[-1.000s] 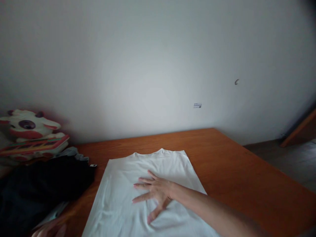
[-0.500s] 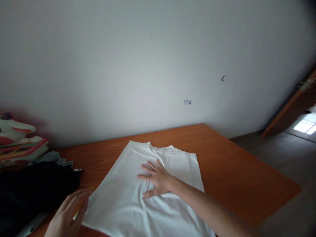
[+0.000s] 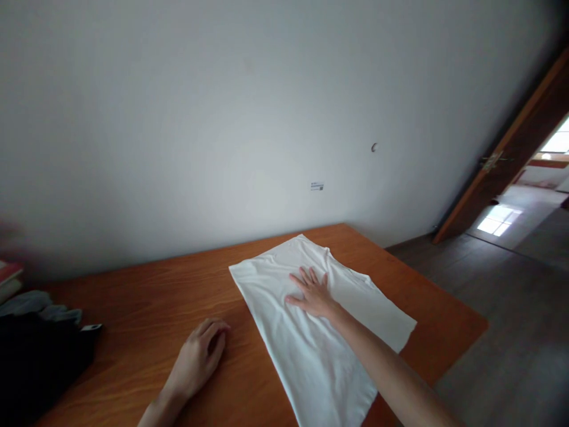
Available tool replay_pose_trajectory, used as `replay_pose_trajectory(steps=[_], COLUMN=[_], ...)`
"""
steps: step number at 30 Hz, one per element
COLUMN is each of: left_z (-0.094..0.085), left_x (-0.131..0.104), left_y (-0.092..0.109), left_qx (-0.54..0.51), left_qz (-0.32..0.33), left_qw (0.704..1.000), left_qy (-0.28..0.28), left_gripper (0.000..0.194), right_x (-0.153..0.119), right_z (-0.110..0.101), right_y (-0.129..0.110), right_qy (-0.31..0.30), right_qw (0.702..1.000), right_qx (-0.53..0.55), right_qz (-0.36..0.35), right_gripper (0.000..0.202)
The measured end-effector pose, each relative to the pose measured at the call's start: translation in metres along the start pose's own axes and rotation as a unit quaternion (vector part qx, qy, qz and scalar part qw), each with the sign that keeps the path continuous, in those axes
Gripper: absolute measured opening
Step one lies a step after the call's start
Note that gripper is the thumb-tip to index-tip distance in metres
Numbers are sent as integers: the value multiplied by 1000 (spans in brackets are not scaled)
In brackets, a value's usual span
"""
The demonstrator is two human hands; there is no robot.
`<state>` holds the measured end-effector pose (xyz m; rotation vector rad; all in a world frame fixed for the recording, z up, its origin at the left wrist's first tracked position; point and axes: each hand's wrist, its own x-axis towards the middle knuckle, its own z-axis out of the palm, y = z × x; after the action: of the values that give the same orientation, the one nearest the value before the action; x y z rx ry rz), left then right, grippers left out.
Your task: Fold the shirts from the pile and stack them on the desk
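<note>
A brown table is standing by the wall, a door at three o'clock. On the table, the white shirt is lying creased, toward two o'clock from the left hand, its fingers curled; the right hand is resting on it, fingers apart.

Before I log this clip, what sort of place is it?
Probably a room in a home: a white garment lies on a wooden tabletop, dark cloth is heaped at the left, and a wooden door stands open at the right.

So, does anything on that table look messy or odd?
Slightly: the white garment on the wooden table has wrinkles, and the gray cloth at left looks crumpled rather than flat. No spill or damage shows.
</note>
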<state>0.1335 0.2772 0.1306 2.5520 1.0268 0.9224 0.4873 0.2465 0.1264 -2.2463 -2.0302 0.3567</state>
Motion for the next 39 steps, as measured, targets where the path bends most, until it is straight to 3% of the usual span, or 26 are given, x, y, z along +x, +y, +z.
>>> replay_pose_trajectory(steps=[9,14,17,21,27,32,39], left_z=[-12,-7,-6,-7,-7,-8,-6], left_x=[-15,-13,-13,-14,-13,-13,-17], left_y=[-1,-1,-2,-3,-3,-1,-6], left_qx=[-22,-3,2,6,1,2,-7], left_qz=[-28,-3,6,19,30,31,22], left_qw=[999,1000,1000,1000,999,999,999], left_qy=[-30,-28,-26,-24,-19,-11,-25], left_gripper=[26,25,24,24,22,21,20], right_x=[5,7,4,-17,-54,-49,-23], right_z=[-3,-6,-8,-7,13,18,14], right_y=[73,94,92,71,44,50,78], right_qy=[17,33,54,83,55,50,50], right_qw=[992,987,986,984,983,982,982], right_qx=[-23,-32,-53,-75,-25,-22,-39], right_qz=[123,157,146,136,174,179,179], right_gripper=[90,89,84,82,87,86,82])
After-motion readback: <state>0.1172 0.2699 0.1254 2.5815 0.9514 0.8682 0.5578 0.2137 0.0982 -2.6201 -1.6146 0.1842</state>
